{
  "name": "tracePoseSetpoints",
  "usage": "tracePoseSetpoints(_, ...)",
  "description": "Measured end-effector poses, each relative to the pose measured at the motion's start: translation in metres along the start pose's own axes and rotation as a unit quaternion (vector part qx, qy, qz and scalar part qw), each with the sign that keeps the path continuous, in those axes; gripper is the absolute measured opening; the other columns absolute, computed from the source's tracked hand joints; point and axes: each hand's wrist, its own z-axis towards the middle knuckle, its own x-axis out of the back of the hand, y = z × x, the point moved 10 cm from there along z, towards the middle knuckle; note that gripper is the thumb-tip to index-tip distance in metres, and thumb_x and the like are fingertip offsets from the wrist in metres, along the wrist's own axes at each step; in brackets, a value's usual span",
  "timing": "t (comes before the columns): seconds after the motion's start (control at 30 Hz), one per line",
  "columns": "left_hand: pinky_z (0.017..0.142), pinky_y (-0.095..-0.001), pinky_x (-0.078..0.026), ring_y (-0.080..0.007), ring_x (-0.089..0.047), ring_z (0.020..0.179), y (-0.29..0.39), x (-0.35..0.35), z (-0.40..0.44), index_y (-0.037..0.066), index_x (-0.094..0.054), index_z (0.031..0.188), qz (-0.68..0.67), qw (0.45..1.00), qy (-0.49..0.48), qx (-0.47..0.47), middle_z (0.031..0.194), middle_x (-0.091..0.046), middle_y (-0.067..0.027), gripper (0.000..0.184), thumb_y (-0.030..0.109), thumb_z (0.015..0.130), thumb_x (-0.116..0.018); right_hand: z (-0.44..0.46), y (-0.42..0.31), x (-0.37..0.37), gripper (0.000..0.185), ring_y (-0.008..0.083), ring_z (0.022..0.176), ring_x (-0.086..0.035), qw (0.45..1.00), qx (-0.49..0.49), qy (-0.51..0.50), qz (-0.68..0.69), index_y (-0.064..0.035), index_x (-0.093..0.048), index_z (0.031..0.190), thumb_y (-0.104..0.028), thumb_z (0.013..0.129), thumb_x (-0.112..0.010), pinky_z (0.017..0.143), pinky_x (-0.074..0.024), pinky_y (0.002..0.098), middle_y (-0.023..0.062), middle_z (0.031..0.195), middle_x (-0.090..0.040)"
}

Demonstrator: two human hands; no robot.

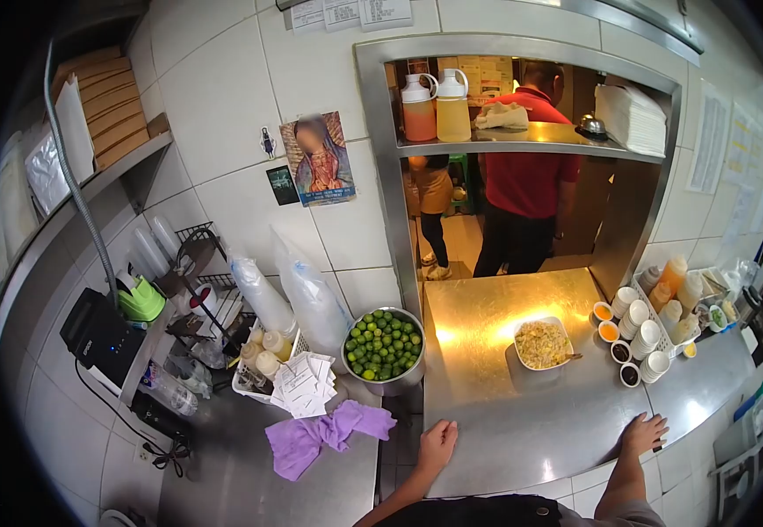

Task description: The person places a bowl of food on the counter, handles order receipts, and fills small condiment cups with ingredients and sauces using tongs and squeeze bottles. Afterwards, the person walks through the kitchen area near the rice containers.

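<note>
Resting on the flat, shiny steel counter (522,430), your left hand (437,442) hides its fingertips, so I cannot tell its grip; your right hand (643,433) is spread.

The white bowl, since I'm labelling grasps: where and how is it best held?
Probably hold the bowl by its left and right sides under the rim, from the near side: it stands upright, food fills the open top; avoid the brown tip jutting right.
</note>
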Motion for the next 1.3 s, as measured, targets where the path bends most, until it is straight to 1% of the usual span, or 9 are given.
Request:
tracePoseSetpoints(0.63, 0.048, -0.0302, -0.045, -0.0139, -0.059, 0.050, -0.003, 0.007, -0.001, 0.001, -0.056, 0.074, 0.023, 0.998, 0.062, 0.010, 0.057, -0.059, -0.0075, 0.031, 0.023, 0.095, -0.060, 0.004, 0.000, -0.008, 0.052, 0.0384, 0.144, -0.023, 0.999, 0.028, -0.020, 0.009, -0.0069, -0.042, 0.138, -0.039, 0.097, -0.042, 0.113, -0.0150, 0.0624, 0.0143, 0.153, -0.031)
tracePoseSetpoints(0.77, 0.048, -0.0297, -0.046, -0.0126, -0.059, 0.050, 0.003, 0.011, 0.000, 0.000, -0.056, 0.073, 0.005, 0.996, 0.078, 0.051, 0.058, -0.060, -0.0057, 0.033, 0.024, 0.096, -0.059, 0.016, -0.002, -0.010, 0.046, 0.0406, 0.137, -0.035, 0.992, 0.121, -0.011, -0.026, -0.0069, -0.048, 0.132, -0.037, 0.097, -0.046, 0.107, -0.0314, 0.0586, 0.0171, 0.149, -0.038)
tracePoseSetpoints(0.8, 0.048, -0.0293, -0.047, -0.0114, -0.059, 0.049, -0.002, 0.011, 0.000, 0.001, -0.056, 0.074, -0.006, 0.993, 0.083, 0.087, 0.058, -0.060, -0.0048, 0.032, 0.024, 0.096, -0.059, 0.017, -0.002, 0.003, 0.040, 0.0395, 0.125, -0.046, 0.986, 0.167, 0.013, -0.001, -0.0060, -0.054, 0.122, -0.034, 0.094, -0.051, 0.098, -0.0414, 0.0554, 0.0172, 0.135, -0.049)
tracePoseSetpoints(0.83, 0.048, -0.0290, -0.047, -0.0103, -0.058, 0.049, -0.005, 0.009, 0.000, 0.001, -0.056, 0.074, -0.018, 0.989, 0.086, 0.123, 0.058, -0.060, -0.0038, 0.032, 0.023, 0.096, -0.059, 0.020, 0.003, 0.020, 0.040, 0.0395, 0.125, -0.046, 0.986, 0.168, 0.015, 0.002, -0.0060, -0.054, 0.122, -0.034, 0.094, -0.051, 0.098, -0.0414, 0.0554, 0.0172, 0.135, -0.049)
tracePoseSetpoints(0.9, 0.049, -0.0330, -0.047, -0.0163, -0.061, 0.049, 0.004, 0.011, 0.004, 0.000, -0.059, 0.076, 0.005, 0.984, 0.100, 0.148, 0.059, -0.061, -0.0086, 0.033, 0.026, 0.096, -0.058, 0.020, 0.000, 0.030, 0.035, 0.0366, 0.115, -0.051, 0.968, 0.235, -0.083, 0.037, -0.0050, -0.057, 0.112, -0.031, 0.089, -0.056, 0.090, -0.0459, 0.0532, 0.0152, 0.118, -0.054)
tracePoseSetpoints(0.93, 0.050, -0.0352, -0.048, -0.0206, -0.062, 0.050, 0.002, 0.015, 0.009, 0.000, -0.060, 0.077, 0.071, 0.980, 0.118, 0.143, 0.060, -0.062, -0.0116, 0.034, 0.028, 0.095, -0.057, 0.027, 0.004, 0.026, 0.031, 0.0336, 0.108, -0.053, 0.962, 0.265, -0.035, 0.056, -0.0052, -0.059, 0.104, -0.028, 0.084, -0.060, 0.085, -0.0487, 0.0514, 0.0125, 0.106, -0.052)
tracePoseSetpoints(1.03, 0.055, -0.0410, -0.048, -0.0321, -0.064, 0.054, -0.023, 0.022, 0.023, 0.000, -0.063, 0.079, 0.187, 0.961, 0.174, 0.104, 0.065, -0.063, -0.0189, 0.036, 0.032, 0.094, -0.053, 0.049, 0.010, 0.000, 0.034, 0.0355, 0.110, -0.054, 0.953, 0.283, -0.101, 0.039, -0.0056, -0.061, 0.106, -0.031, 0.083, -0.062, 0.085, -0.0496, 0.0520, 0.0143, 0.112, -0.055)
tracePoseSetpoints(1.17, 0.043, -0.0338, -0.043, -0.0156, -0.056, 0.045, -0.011, 0.020, 0.014, 0.004, -0.063, 0.079, 0.129, 0.963, 0.213, 0.099, 0.055, -0.058, -0.0067, 0.028, 0.026, 0.094, -0.055, 0.092, -0.005, -0.045, 0.057, 0.0361, 0.101, -0.064, 0.875, 0.349, -0.331, -0.050, -0.0039, -0.069, 0.102, -0.057, 0.083, -0.059, 0.087, -0.0504, 0.0476, 0.0207, 0.108, -0.067)
tracePoseSetpoints(1.3, 0.034, -0.0245, -0.035, -0.0070, -0.046, 0.041, -0.015, 0.015, 0.003, 0.010, -0.055, 0.076, 0.002, 0.969, 0.219, 0.113, 0.053, -0.049, 0.0015, 0.029, 0.027, 0.099, -0.052, 0.115, -0.063, 0.108, 0.056, 0.0397, 0.097, -0.064, 0.864, 0.429, -0.251, 0.081, -0.0033, -0.067, 0.104, -0.056, 0.087, -0.058, 0.084, -0.0499, 0.0468, 0.0220, 0.105, -0.067)
